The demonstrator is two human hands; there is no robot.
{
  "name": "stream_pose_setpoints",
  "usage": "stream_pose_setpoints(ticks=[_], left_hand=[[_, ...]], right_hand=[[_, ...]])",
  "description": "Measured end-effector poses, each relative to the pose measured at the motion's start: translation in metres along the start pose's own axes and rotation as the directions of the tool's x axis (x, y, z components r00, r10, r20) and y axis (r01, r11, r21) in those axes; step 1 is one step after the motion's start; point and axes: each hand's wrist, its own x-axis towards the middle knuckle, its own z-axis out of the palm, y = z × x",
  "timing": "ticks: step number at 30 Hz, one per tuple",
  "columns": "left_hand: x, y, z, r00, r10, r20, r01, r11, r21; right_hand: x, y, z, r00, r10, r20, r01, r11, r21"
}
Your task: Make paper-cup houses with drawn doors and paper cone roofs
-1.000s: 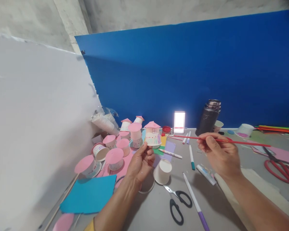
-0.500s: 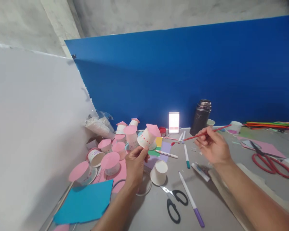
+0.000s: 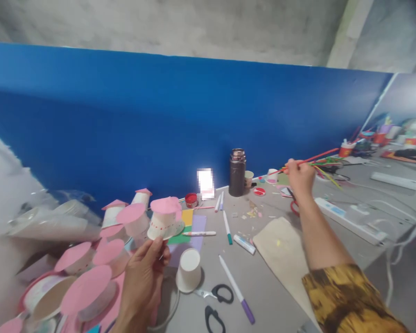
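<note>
My left hand [image 3: 143,268] pinches the rim of a small paper-cup house [image 3: 159,225], which has a pink paper roof and a row of red marks round its wall. Above the far right part of the table, my right hand [image 3: 301,181] is closed round a thin red paintbrush [image 3: 321,155]. Its bristle end points left and is too blurred to make out. A plain upturned paper cup [image 3: 190,268] stands right of my left hand. Behind the held house sits an open tub of red paint [image 3: 191,200].
More pink-roofed cups [image 3: 88,289] crowd the left side. Black-handled scissors [image 3: 223,293], a purple-ended marker [image 3: 236,289] and a beige cloth [image 3: 280,247] lie in front. A dark flask [image 3: 237,173] stands by the blue board; a power strip [image 3: 350,219] lies right.
The view has swung right. My right hand, with the paintbrush, has moved right, away from the paper-cup house. My left hand has turned the house, so its drawn window no longer faces me.
</note>
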Motion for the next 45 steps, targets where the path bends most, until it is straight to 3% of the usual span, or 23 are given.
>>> stream_pose_setpoints(ticks=[5, 9, 11, 16, 19, 22, 25, 28, 33, 38, 42, 45], left_hand=[[0.003, 0.0, -0.002, 0.999, -0.031, -0.033, 0.031, 0.999, -0.01], [0.005, 0.003, -0.003, 0.999, -0.025, -0.047, 0.025, 1.0, -0.004], [0.006, 0.005, -0.003, 0.999, -0.003, -0.041, 0.002, 1.0, -0.018], [0.007, 0.007, -0.004, 0.999, 0.017, -0.042, -0.019, 0.999, -0.034], [0.009, 0.004, -0.007, 0.999, 0.014, -0.032, -0.015, 0.999, -0.031], [0.01, 0.002, -0.01, 1.0, 0.006, -0.022, -0.007, 0.999, -0.032], [0.011, 0.002, -0.011, 1.0, -0.001, -0.031, 0.0, 0.999, -0.044], [0.011, 0.003, -0.011, 0.999, -0.008, -0.044, 0.005, 0.998, -0.058], [0.01, 0.007, -0.01, 0.997, -0.032, -0.076, 0.026, 0.997, -0.079], [0.011, 0.006, -0.012, 0.998, -0.034, -0.062, 0.027, 0.993, -0.111], [0.012, 0.002, -0.014, 0.996, -0.079, -0.049, 0.07, 0.983, -0.167], [0.012, 0.0, -0.014, 0.995, -0.097, -0.002, 0.094, 0.969, -0.229]], right_hand=[[-0.002, 0.024, 0.011, 0.983, 0.066, 0.169, -0.028, 0.975, -0.219], [-0.019, 0.007, 0.04, 0.928, 0.045, 0.37, 0.048, 0.97, -0.24], [-0.032, -0.011, 0.066, 0.869, 0.018, 0.495, 0.101, 0.972, -0.212], [-0.065, -0.058, 0.155, 0.646, -0.033, 0.763, 0.234, 0.96, -0.157], [-0.073, -0.074, 0.205, 0.572, -0.029, 0.82, 0.3, 0.937, -0.176], [-0.077, -0.08, 0.241, 0.52, 0.002, 0.854, 0.343, 0.915, -0.212], [-0.084, -0.079, 0.264, 0.482, 0.045, 0.875, 0.368, 0.896, -0.249], [-0.092, -0.078, 0.273, 0.484, 0.067, 0.873, 0.379, 0.883, -0.278], [-0.096, -0.086, 0.26, 0.524, 0.012, 0.852, 0.387, 0.887, -0.251], [-0.107, -0.091, 0.219, 0.518, -0.039, 0.854, 0.418, 0.883, -0.213], [-0.137, -0.075, 0.149, 0.469, -0.022, 0.883, 0.447, 0.868, -0.216], [-0.158, -0.058, 0.071, 0.491, -0.022, 0.871, 0.422, 0.88, -0.216]])
